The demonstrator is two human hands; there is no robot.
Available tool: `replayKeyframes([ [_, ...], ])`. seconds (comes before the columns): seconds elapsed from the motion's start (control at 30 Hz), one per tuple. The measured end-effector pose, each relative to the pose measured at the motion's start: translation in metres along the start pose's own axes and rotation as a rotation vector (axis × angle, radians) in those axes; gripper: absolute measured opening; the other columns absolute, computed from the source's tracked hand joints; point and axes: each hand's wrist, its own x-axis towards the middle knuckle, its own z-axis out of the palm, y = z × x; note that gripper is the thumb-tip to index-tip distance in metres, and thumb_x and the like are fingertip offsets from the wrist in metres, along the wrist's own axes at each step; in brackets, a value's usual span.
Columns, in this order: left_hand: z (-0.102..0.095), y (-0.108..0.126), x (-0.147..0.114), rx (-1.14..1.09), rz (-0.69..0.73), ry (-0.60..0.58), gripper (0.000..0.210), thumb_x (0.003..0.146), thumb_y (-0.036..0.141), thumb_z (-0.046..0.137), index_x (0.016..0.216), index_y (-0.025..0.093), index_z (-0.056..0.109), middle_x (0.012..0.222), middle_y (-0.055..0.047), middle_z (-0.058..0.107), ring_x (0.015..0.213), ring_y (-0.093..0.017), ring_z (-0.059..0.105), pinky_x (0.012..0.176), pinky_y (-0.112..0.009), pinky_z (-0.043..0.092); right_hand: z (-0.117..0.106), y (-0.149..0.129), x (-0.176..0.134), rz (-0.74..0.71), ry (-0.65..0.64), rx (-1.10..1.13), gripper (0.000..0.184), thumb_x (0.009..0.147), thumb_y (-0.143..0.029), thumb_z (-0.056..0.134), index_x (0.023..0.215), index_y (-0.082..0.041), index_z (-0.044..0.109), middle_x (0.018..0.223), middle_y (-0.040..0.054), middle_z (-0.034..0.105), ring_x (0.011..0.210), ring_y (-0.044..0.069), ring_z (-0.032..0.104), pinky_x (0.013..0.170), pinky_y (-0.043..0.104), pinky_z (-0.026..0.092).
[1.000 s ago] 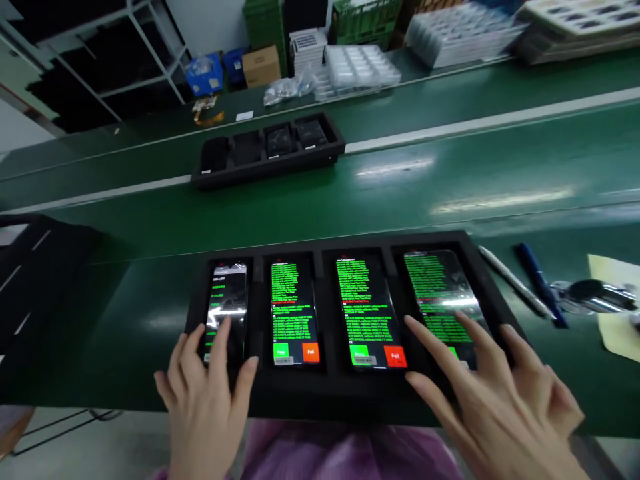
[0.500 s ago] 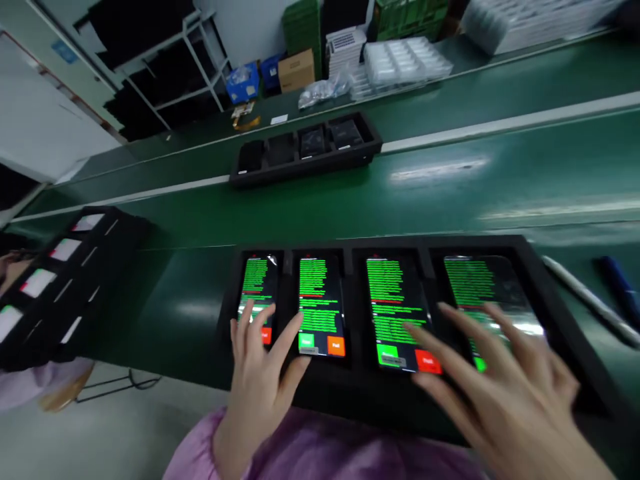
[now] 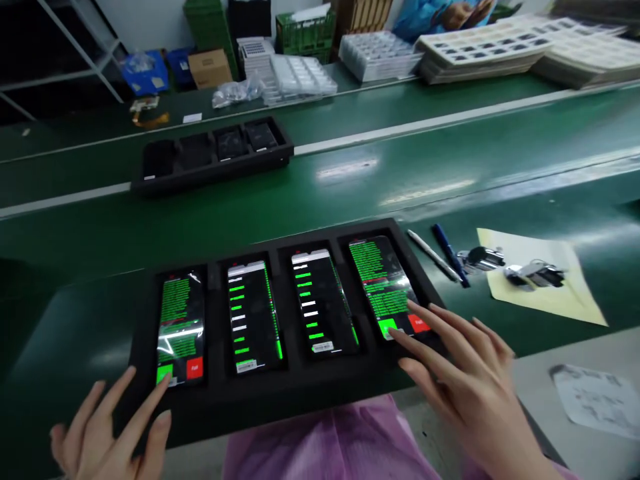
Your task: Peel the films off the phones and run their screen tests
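Observation:
Several smartphones lie face up in the slots of a black foam tray [image 3: 295, 373]. With fingers spread, my left hand [image 3: 113, 427] has its index fingertip at the green button of the leftmost phone [image 3: 181, 313], which shows green text and a red Fail button. My right hand [image 3: 460, 373], also open, points its index finger at the green button of the rightmost phone [image 3: 383, 280]. Between them, the second phone [image 3: 253, 313] and the third phone [image 3: 323, 300] display short green and white lines on black. Neither hand holds anything.
Right of the tray lie a white pen [image 3: 434, 255], a blue pen [image 3: 450, 255] and metal parts on yellow paper [image 3: 575, 300]. Across the bench sits another black tray [image 3: 215, 177] with dark phones. At the back, a co-worker's hands [image 3: 457, 15] show above stacked trays [image 3: 480, 50].
The view has swung right. My hands have moved apart to the outer phones. The two middle screens have switched from green text with buttons to lists of short lines.

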Motion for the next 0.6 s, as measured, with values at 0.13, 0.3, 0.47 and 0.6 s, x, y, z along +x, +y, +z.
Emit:
replayKeyframes([
  [0.13, -0.006, 0.042, 0.006, 0.016, 0.042, 0.068, 0.067, 0.100, 0.034, 0.053, 0.163, 0.048, 0.034, 0.162, -0.005, 0.046, 0.149, -0.041, 0.046, 0.127, -0.069, 0.028, 0.002, -0.021, 0.004, 0.046, -0.038, 0.034, 0.036, 0.109, -0.041, 0.045, 0.138, -0.030, 0.063, 0.147, 0.0155, 0.058, 0.131, 0.042, 0.056, 0.102, 0.068, 0.044],
  [0.3, -0.001, 0.102, 0.017, 0.154, -0.075, -0.256, 0.056, 0.104, 0.049, 0.045, 0.157, 0.032, 0.051, 0.157, -0.021, 0.037, 0.152, -0.054, 0.029, 0.110, -0.089, 0.028, 0.022, -0.051, 0.006, 0.094, -0.147, -0.111, 0.050, 0.106, -0.062, 0.039, 0.143, -0.040, 0.066, 0.151, 0.0190, 0.051, 0.144, 0.058, 0.038, 0.093, 0.086, 0.043],
  [0.47, 0.013, 0.120, 0.065, 0.215, -0.138, -0.430, 0.050, 0.106, 0.058, 0.042, 0.154, 0.047, 0.051, 0.152, -0.018, 0.031, 0.155, -0.056, 0.021, 0.102, -0.095, 0.028, 0.049, -0.050, 0.040, 0.131, -0.174, -0.158, 0.044, 0.101, -0.061, 0.056, 0.139, -0.042, 0.069, 0.147, 0.0214, 0.050, 0.145, 0.060, 0.036, 0.090, 0.092, 0.040],
  [0.6, 0.022, 0.123, 0.113, 0.188, -0.180, -0.449, 0.051, 0.107, 0.063, 0.035, 0.155, 0.051, 0.046, 0.154, -0.019, 0.029, 0.159, -0.056, 0.014, 0.106, -0.095, 0.022, 0.067, -0.042, 0.078, 0.190, -0.195, -0.122, 0.046, 0.100, -0.062, 0.060, 0.141, -0.043, 0.067, 0.148, 0.0208, 0.050, 0.146, 0.059, 0.036, 0.090, 0.093, 0.038],
])
